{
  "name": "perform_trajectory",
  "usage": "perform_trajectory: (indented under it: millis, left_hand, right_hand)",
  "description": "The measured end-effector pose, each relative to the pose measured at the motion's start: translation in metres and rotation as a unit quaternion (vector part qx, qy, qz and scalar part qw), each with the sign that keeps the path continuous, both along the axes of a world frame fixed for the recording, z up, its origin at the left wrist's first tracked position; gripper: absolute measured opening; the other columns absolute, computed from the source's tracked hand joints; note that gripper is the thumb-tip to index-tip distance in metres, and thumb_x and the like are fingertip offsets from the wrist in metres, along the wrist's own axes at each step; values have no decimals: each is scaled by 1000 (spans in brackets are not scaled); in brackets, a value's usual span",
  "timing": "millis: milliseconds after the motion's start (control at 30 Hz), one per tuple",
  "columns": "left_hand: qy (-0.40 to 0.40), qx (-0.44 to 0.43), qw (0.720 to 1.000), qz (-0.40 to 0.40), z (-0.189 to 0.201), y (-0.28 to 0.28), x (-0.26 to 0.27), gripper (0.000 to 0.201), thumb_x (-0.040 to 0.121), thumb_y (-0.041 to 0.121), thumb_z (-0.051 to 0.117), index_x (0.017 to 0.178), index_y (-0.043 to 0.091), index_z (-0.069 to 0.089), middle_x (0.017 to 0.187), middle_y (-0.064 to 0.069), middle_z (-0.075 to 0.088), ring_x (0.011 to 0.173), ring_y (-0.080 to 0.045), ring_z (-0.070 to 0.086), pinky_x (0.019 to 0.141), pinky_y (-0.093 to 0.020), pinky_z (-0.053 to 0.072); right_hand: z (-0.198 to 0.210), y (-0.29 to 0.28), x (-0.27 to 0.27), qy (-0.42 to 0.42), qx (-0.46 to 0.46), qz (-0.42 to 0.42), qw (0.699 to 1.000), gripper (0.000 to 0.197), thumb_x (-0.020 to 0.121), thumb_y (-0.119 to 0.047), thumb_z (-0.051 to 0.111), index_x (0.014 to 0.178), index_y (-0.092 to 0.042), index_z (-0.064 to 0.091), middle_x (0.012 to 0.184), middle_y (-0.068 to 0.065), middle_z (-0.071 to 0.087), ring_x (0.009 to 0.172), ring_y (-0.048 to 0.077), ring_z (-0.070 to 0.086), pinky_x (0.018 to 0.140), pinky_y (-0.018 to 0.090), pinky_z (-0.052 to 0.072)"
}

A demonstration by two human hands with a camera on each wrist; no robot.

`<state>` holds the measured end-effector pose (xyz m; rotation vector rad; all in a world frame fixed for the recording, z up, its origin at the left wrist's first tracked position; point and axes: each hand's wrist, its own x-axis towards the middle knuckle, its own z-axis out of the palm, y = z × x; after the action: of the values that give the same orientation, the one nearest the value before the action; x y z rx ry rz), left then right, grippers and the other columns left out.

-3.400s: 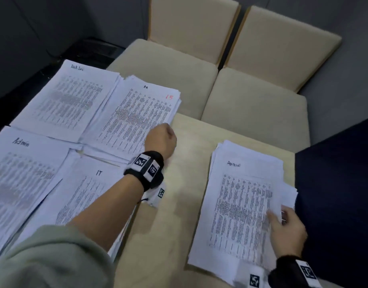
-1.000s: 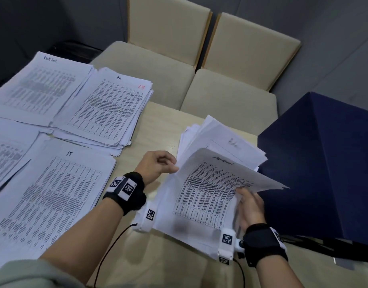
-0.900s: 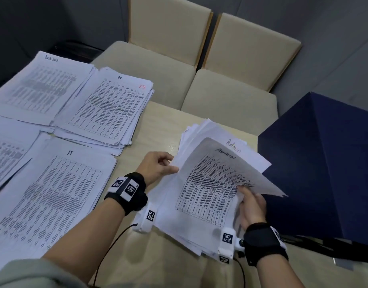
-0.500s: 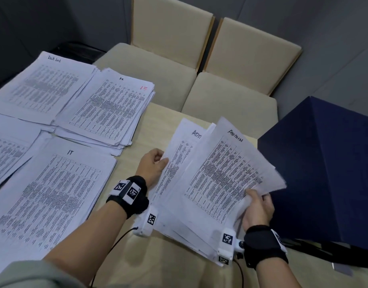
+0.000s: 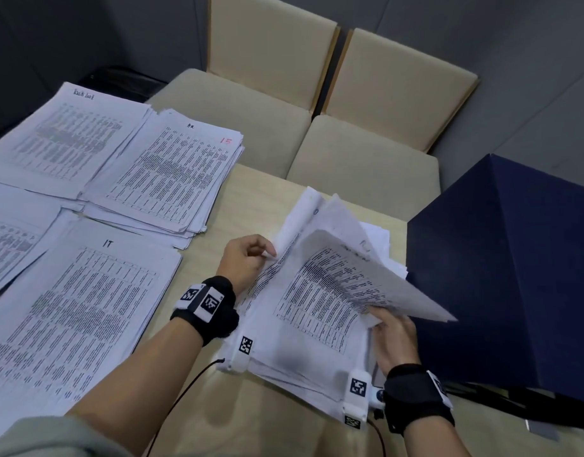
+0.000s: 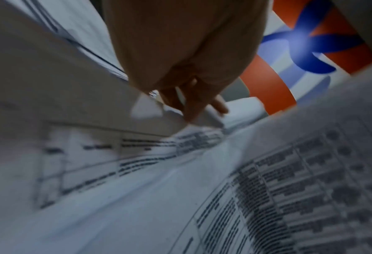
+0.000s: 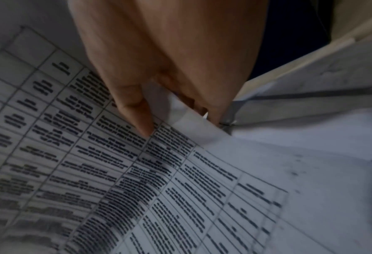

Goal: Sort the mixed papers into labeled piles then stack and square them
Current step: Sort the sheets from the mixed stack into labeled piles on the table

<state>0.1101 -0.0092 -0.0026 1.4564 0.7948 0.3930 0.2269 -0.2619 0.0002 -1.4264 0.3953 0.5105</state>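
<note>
A loose stack of printed papers (image 5: 317, 311) lies between my hands on the wooden table (image 5: 251, 192). My left hand (image 5: 247, 258) pinches the stack's left edge, with sheets curling up beside its fingers (image 6: 193, 106). Gripping the right edge, my right hand (image 5: 392, 334) has its thumb (image 7: 137, 111) on top of a printed sheet (image 7: 137, 180) and lifts the upper sheets (image 5: 376, 278) into an arch. Sorted piles lie at the left: one headed "IT" (image 5: 79, 308), one with a red number (image 5: 172, 173), one at the far left (image 5: 63, 136) and another at the left edge (image 5: 10, 239).
A dark blue box-like object (image 5: 504, 275) stands right beside the held stack. Two beige chairs (image 5: 317, 103) sit beyond the table's far edge. A thin black cable (image 5: 191, 384) trails from my left wrist band.
The sheets fanned out flat half a second ago now bend over in an arch. My left hand has shifted up along the stack's left edge; the right keeps its grip.
</note>
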Motion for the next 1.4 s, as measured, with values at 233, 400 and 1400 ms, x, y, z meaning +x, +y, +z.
perform_trajectory:
  millis: [233, 400, 1400]
  left_hand:
    - [-37, -111, 993, -19, 6, 3, -4, 33, 62, -11, 54, 85, 11, 63, 85, -7, 65, 73, -14, 59, 61, -25, 46]
    - [21, -153, 968, -196, 1, 2, -5, 74, 60, 1, 71, 125, 23, 47, 123, -6, 65, 111, -21, 64, 93, -37, 51]
    - [349, 224, 903, -114, -41, -22, 23, 23, 84, 23, 57, 99, 13, 41, 83, -9, 58, 71, -28, 56, 58, -33, 43]
  right_hand:
    - [-5, 4, 3, 22, 36, 13, 999, 21, 85, 16, 47, 91, -2, 56, 85, 7, 57, 78, 16, 53, 60, 20, 44]
    - [-3, 7, -1, 29, 15, 24, 999, 32, 81, 18, 37, 71, -9, 51, 59, 0, 48, 61, 9, 44, 59, 19, 34]
    - [-9, -28, -13, -53, -77, 64, 994, 23, 94, 4, 51, 85, -12, 63, 75, 1, 68, 74, 19, 63, 71, 33, 56]
